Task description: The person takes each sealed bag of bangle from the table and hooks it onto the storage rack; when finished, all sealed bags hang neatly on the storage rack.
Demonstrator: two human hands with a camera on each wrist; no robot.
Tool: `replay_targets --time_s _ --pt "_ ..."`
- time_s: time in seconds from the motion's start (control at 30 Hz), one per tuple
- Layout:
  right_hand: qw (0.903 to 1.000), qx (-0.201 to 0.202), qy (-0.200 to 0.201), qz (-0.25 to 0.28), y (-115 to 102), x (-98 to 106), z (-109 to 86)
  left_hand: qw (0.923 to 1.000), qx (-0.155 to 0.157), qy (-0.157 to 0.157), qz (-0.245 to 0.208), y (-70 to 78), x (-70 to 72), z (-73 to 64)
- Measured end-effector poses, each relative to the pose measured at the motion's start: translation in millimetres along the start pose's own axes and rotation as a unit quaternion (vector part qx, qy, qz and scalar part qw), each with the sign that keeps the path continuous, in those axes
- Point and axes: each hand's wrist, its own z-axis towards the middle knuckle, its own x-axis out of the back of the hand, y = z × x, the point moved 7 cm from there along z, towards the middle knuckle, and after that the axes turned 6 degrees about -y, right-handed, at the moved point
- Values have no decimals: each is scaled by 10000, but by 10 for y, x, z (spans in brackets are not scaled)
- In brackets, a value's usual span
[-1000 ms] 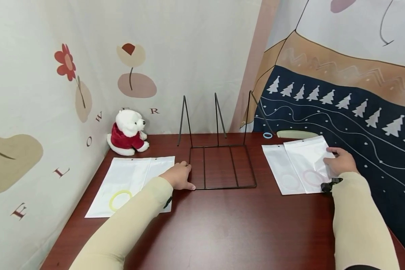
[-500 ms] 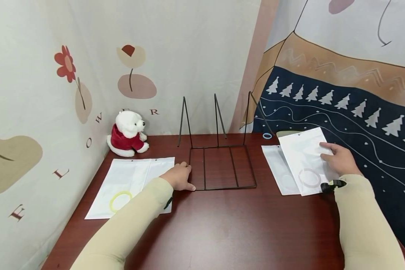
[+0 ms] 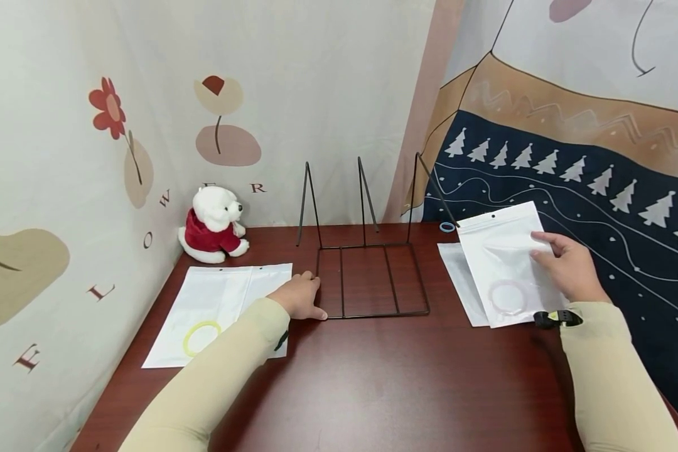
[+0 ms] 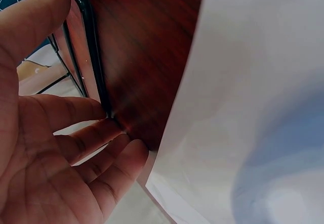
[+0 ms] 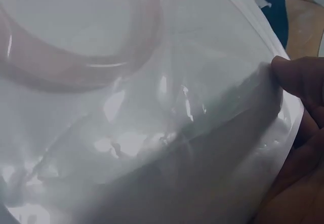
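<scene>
My right hand [image 3: 573, 267] pinches the right edge of a white zip bag [image 3: 497, 248], thumb on the front face, fingers behind. A pale pink ring [image 5: 119, 70] shows through its clear front. The bag is tilted up and overlaps a second white bag [image 3: 457, 270] on the table. At the table's middle stands a black wire rack [image 3: 341, 282] with three bent uprights. My left hand [image 3: 299, 295] rests against its left side. In the left wrist view, the thumb and fairly straight fingers touch the black rod [image 4: 93, 47].
White bags [image 3: 203, 292] lie left of the rack, one with a yellow ring [image 3: 189, 336], partly covered by my left sleeve. A white plush bear [image 3: 215, 210] in red sits at the back left. A small blue ring [image 3: 447, 227] lies at the back right of the brown table [image 3: 373, 383].
My right hand has lifted the top bag off the one under it, tilted it up and moved it slightly left. The left hand and the rack have stayed put.
</scene>
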Motion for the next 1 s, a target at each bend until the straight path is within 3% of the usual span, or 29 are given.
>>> replay_targets --time_s 0.57,1.0 --pt "9953 617 548 509 -503 -1 -367 10000 -1 -15 14 8 11 0" --pt "9796 1203 816 1385 -743 -39 -554 10000 -15 -12 49 3 5 6"
